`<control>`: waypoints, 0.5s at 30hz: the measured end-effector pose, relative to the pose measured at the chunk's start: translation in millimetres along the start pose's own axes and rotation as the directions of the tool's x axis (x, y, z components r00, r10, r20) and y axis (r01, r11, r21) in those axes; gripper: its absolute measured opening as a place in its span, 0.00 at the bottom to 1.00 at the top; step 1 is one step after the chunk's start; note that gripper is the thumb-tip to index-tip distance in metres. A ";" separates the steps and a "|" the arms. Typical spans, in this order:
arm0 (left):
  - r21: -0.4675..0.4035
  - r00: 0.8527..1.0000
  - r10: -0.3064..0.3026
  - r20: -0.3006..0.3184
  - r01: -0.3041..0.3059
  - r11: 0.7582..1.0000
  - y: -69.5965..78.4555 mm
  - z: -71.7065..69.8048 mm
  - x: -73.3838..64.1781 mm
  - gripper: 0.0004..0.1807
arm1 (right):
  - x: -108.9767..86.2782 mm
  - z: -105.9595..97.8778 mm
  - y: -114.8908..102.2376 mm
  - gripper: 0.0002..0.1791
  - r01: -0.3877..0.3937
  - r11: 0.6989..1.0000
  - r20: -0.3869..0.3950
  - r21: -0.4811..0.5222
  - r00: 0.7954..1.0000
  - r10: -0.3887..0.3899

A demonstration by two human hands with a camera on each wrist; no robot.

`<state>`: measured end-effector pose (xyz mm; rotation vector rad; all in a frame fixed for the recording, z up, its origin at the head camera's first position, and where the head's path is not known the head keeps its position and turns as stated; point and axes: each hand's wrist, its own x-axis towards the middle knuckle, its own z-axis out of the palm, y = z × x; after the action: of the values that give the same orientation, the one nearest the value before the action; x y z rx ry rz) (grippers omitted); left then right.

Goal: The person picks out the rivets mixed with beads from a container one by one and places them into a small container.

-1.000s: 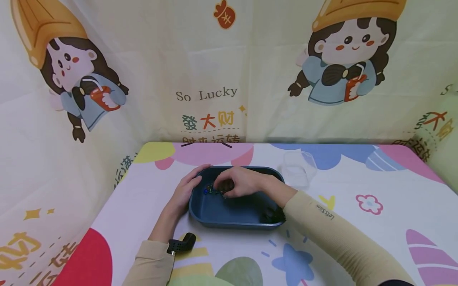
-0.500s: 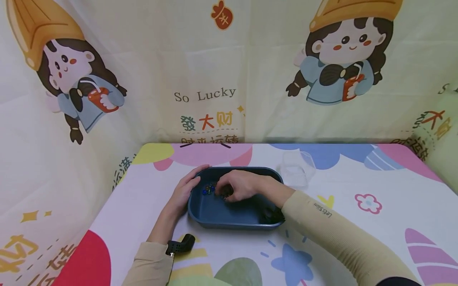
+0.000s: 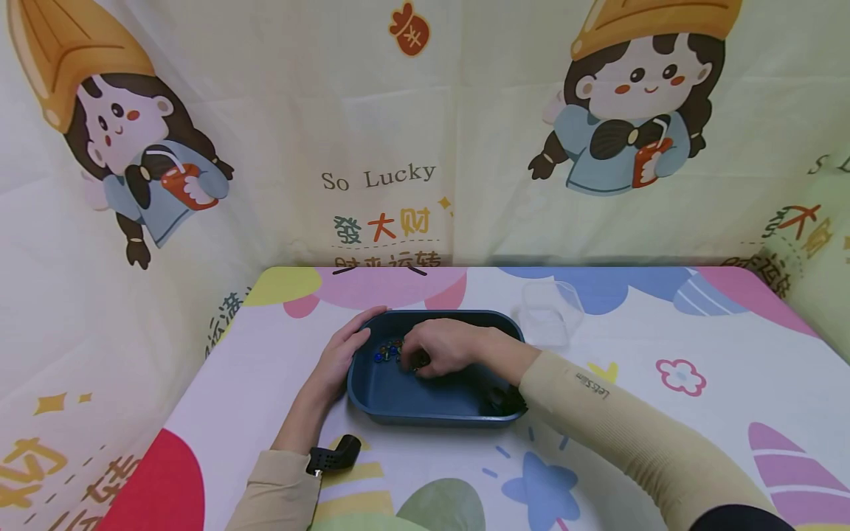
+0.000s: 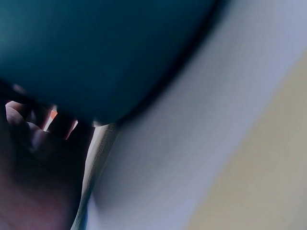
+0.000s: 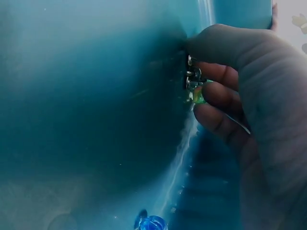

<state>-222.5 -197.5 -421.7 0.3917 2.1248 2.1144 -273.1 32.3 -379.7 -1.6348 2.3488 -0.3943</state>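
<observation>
A dark blue rectangular basin (image 3: 425,417) with rounded corners stands on the table. My left hand (image 3: 336,359) holds its left wall, thumb near the rim; in the left wrist view its fingers lie partly hidden behind the basin. Inside, my right hand (image 3: 443,346) reaches down with curled fingers. Small glass marbles (image 3: 387,352), blue and multicoloured, cluster left of those fingers. The right wrist view shows a green-yellow marble (image 5: 198,95) and small shiny dark pieces, hard to make out, between thumb and fingertips. A blue marble (image 5: 152,223) lies apart on the basin floor.
A clear plastic box (image 3: 550,316) stands behind the basin's right end. The table (image 3: 631,428) has a colourful printed cover. A printed cloth (image 3: 498,147) hangs behind it. Black wrist cameras sit on both arms, the left one (image 3: 335,453) beside the basin.
My right hand has shifted slightly towards the basin's near side, and more marbles show left of its fingers. The left hand keeps its hold on the basin. The head view has turned slightly.
</observation>
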 end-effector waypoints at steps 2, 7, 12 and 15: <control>0.002 1.000 0.000 0.000 0.000 1.000 0.0 -0.3 -0.3 0.25 | 0.7 -0.2 -0.9 0.07 0.000 1.000 0.007 -0.019 1.000 0.000; 0.007 1.000 -0.003 0.002 0.003 1.000 0.5 -0.7 -0.8 0.25 | 3.8 -0.9 -2.8 0.07 0.001 0.998 0.038 -0.069 0.999 0.002; 0.010 1.000 -0.005 0.005 0.005 1.000 1.7 -0.7 -0.8 0.25 | 6.4 -1.2 -4.1 0.07 0.006 0.994 0.058 -0.109 0.998 0.001; 0.009 1.000 -0.003 0.007 0.003 1.000 1.1 -0.7 -0.6 0.25 | 7.8 -1.1 -4.0 0.07 0.007 0.993 0.060 -0.121 0.998 0.000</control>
<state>-221.9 -198.4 -420.6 0.3953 2.1301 2.1000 -272.6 23.8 -377.6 -1.6787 2.3673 -0.2035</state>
